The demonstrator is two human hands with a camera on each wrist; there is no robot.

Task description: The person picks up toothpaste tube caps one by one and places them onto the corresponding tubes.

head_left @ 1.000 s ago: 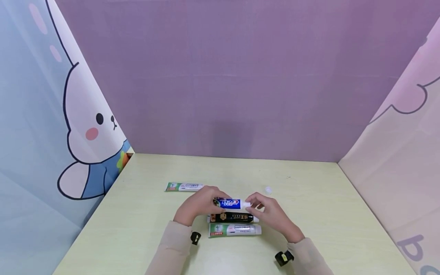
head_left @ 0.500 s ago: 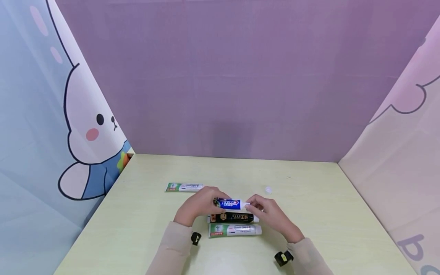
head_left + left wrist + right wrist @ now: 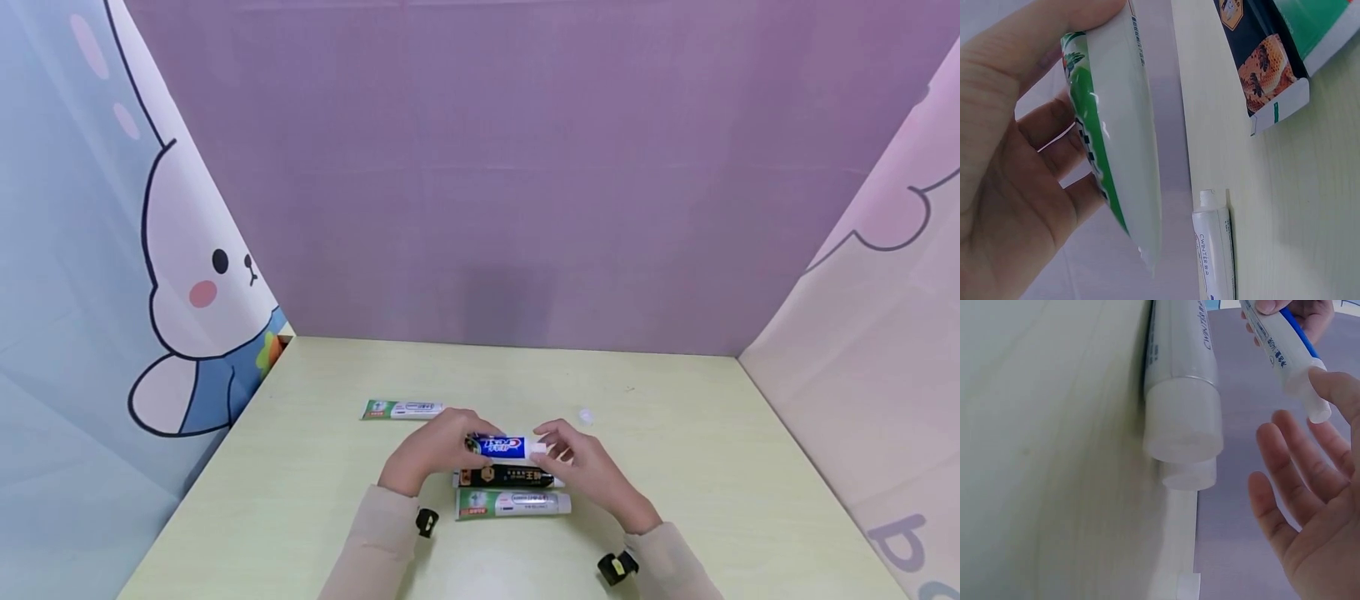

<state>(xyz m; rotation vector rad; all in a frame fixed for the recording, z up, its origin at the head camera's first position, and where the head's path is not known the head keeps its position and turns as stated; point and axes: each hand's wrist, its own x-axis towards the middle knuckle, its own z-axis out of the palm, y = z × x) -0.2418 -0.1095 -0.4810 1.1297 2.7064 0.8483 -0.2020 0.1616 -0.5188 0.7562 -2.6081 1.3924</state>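
One blue-and-white tube (image 3: 504, 447) is held above the worktop (image 3: 675, 467), its narrow white end towards the person's right. The left hand (image 3: 441, 443) grips its body, likely to steady it and leave that end free. The right hand (image 3: 588, 465) is loosely spread, thumb at the end's collar, fingers apart from it; whether the thumb presses, I cannot tell. Just nearer, a black tube (image 3: 510, 476) and a green-and-white tube (image 3: 517, 503) lie side by side, perhaps for order. Farther off are another green tube (image 3: 401, 409) and a small whitish piece (image 3: 586, 415).
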